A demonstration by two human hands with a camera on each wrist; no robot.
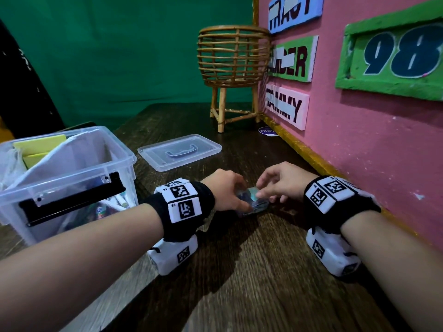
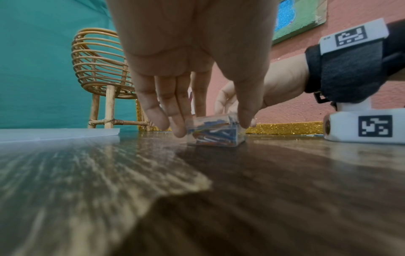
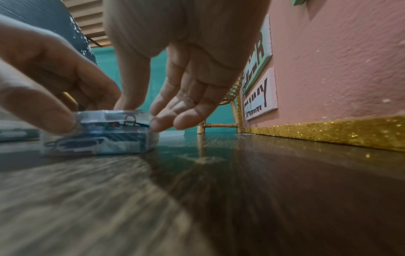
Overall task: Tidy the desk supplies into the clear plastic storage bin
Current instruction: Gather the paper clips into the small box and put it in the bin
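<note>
Late stage by my read: storage bin (image 1: pixel 72 168) already holds supplies, its lid (image 1: pixel 179 152) lies just right of it, while left hand (image 1: pixel 225 192) and right hand (image 1: pixel 280 180) fingers pinch the paper-clip box (image 1: pixel 251 202) on the desk right of the bin.

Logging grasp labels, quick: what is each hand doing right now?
Left hand: pinching the clear paper-clip box on the desk.
Right hand: fingertips curled onto the same box.

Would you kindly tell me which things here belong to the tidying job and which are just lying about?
Job: clear box of paper clips, gripped by both hands; clear plastic storage bin; its lid.
Lying about: rattan basket stand; wall name signs.
</note>
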